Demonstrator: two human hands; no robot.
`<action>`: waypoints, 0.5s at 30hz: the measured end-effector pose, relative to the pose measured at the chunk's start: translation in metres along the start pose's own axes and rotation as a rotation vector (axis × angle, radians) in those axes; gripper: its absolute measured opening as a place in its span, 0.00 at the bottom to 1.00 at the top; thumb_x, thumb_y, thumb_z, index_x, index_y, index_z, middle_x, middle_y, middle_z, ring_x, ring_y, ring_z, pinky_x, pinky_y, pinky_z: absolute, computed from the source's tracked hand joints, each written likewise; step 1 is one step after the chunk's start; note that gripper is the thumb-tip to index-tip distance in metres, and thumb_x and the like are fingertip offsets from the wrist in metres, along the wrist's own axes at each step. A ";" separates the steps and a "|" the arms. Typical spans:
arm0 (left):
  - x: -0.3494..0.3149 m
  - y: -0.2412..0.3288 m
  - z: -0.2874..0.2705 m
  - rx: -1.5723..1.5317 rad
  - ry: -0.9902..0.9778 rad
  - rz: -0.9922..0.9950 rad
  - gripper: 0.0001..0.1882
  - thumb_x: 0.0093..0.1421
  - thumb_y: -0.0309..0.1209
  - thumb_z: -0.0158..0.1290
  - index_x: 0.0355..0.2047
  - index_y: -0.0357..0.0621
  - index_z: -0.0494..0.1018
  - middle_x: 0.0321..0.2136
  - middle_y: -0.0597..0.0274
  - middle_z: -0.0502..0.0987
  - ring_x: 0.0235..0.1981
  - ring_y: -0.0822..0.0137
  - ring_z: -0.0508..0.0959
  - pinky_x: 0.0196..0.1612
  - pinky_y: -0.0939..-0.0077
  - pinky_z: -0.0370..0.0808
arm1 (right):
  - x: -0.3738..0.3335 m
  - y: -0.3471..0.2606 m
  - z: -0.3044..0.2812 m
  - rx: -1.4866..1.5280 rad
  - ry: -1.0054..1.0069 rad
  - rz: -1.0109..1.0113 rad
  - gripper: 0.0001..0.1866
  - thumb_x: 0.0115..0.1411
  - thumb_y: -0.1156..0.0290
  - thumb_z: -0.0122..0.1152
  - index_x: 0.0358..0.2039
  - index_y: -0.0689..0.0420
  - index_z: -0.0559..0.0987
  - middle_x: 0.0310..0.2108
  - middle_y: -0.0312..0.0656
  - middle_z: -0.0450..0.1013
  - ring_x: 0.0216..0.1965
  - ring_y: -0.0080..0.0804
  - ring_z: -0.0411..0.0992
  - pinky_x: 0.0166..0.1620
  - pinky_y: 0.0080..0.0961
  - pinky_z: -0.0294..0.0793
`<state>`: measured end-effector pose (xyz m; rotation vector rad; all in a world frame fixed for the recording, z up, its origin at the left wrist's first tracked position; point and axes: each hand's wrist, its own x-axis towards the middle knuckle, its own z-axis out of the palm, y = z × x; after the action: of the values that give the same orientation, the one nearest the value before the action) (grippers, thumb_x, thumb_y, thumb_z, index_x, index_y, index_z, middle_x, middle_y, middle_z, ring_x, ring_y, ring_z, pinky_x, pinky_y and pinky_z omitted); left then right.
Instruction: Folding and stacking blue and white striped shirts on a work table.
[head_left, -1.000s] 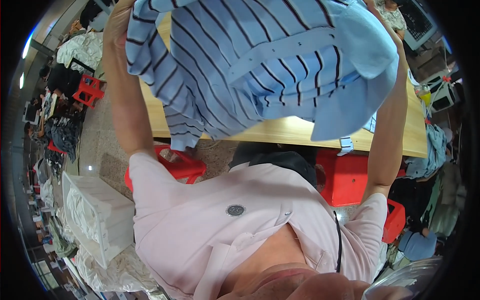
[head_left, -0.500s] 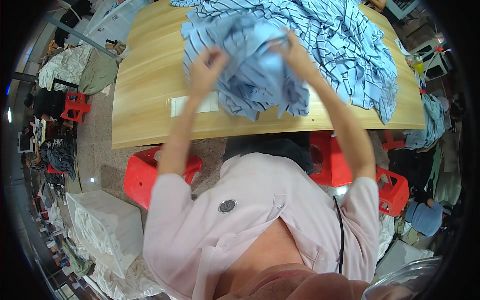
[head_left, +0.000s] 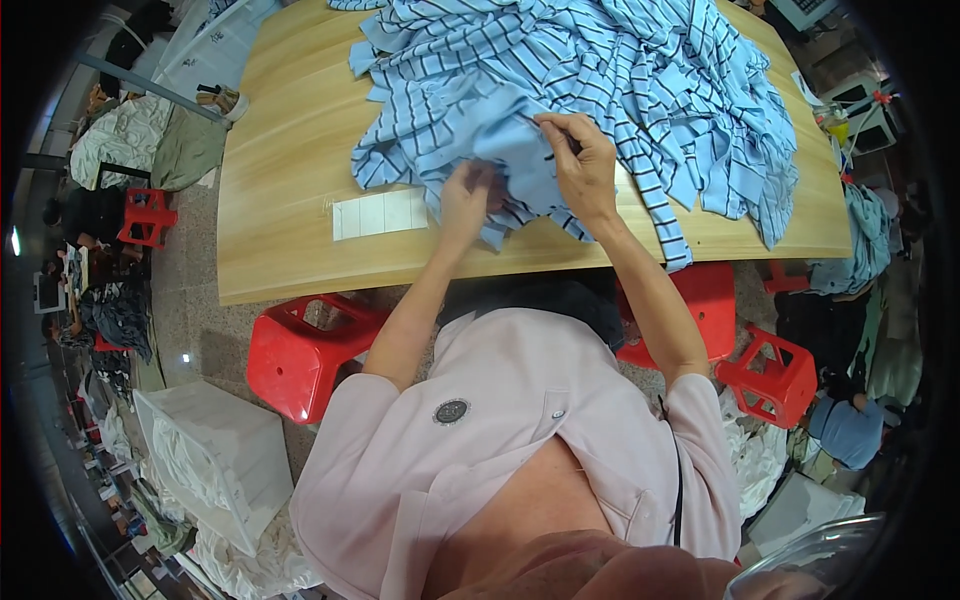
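Note:
A heap of light blue cloth with dark stripes (head_left: 480,60) spreads over the far side of the wooden table (head_left: 285,150). Its near part bunches up between my hands. My right hand (head_left: 588,172) has thumb and index finger closed on an edge of this striped cloth. Left of it, my left hand (head_left: 466,205) is against the cloth's near folds, its fingers smeared by motion. A strip of white paper (head_left: 380,215) marked into boxes lies on the table beside my left hand.
Red plastic stools (head_left: 285,360) stand below the table's front edge, with another (head_left: 770,375) at the right. A white bin (head_left: 215,450) holding pale cloth is on the floor at lower left. Further cloth piles and people line both sides.
Both hands have come down closer to me and nearer each other. The lifted bundle of cloth has settled lower, and a striped strip now hangs over the table's front edge at right.

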<state>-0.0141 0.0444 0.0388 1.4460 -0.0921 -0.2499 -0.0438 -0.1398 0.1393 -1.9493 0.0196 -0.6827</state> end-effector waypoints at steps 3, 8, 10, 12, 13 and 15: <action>-0.001 -0.013 -0.008 0.272 -0.044 0.458 0.16 0.69 0.26 0.54 0.55 0.31 0.77 0.48 0.48 0.84 0.51 0.54 0.85 0.57 0.61 0.81 | -0.008 -0.043 0.002 0.175 -0.063 -0.100 0.09 0.67 0.78 0.66 0.46 0.60 0.87 0.35 0.44 0.80 0.31 0.32 0.77 0.35 0.27 0.77; 0.005 -0.009 -0.020 0.328 -0.122 0.449 0.17 0.70 0.26 0.54 0.57 0.31 0.75 0.50 0.48 0.83 0.52 0.54 0.83 0.58 0.61 0.80 | -0.053 -0.080 0.029 -0.083 -0.544 -0.482 0.15 0.64 0.74 0.68 0.51 0.56 0.84 0.41 0.44 0.79 0.35 0.45 0.81 0.34 0.35 0.84; 0.008 -0.002 -0.020 0.350 -0.162 0.462 0.18 0.70 0.26 0.54 0.58 0.31 0.75 0.51 0.48 0.82 0.53 0.54 0.83 0.58 0.61 0.80 | -0.071 -0.082 0.039 0.089 -0.548 -0.379 0.13 0.64 0.75 0.69 0.49 0.56 0.84 0.41 0.43 0.79 0.36 0.47 0.82 0.36 0.36 0.83; 0.013 0.005 -0.019 0.371 -0.206 0.476 0.18 0.70 0.26 0.54 0.58 0.32 0.74 0.52 0.48 0.82 0.54 0.54 0.82 0.59 0.61 0.79 | -0.080 -0.091 0.043 0.301 -0.507 -0.313 0.13 0.63 0.77 0.70 0.49 0.57 0.84 0.40 0.44 0.79 0.37 0.49 0.81 0.38 0.38 0.82; 0.019 0.008 -0.019 0.386 -0.223 0.481 0.19 0.70 0.26 0.54 0.59 0.32 0.74 0.53 0.48 0.81 0.55 0.54 0.82 0.59 0.61 0.79 | -0.082 -0.104 0.043 0.368 -0.521 -0.311 0.13 0.63 0.78 0.70 0.49 0.57 0.84 0.40 0.44 0.79 0.37 0.49 0.81 0.38 0.38 0.81; 0.021 0.009 -0.024 0.406 -0.263 0.481 0.19 0.70 0.27 0.54 0.60 0.32 0.73 0.54 0.48 0.81 0.55 0.54 0.81 0.60 0.62 0.78 | -0.083 -0.133 0.042 0.465 -0.588 -0.353 0.15 0.63 0.80 0.69 0.50 0.57 0.83 0.43 0.45 0.77 0.38 0.49 0.80 0.38 0.38 0.81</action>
<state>0.0119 0.0637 0.0426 1.7343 -0.7296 -0.0217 -0.1307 -0.0166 0.1999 -1.6383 -0.7913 -0.2730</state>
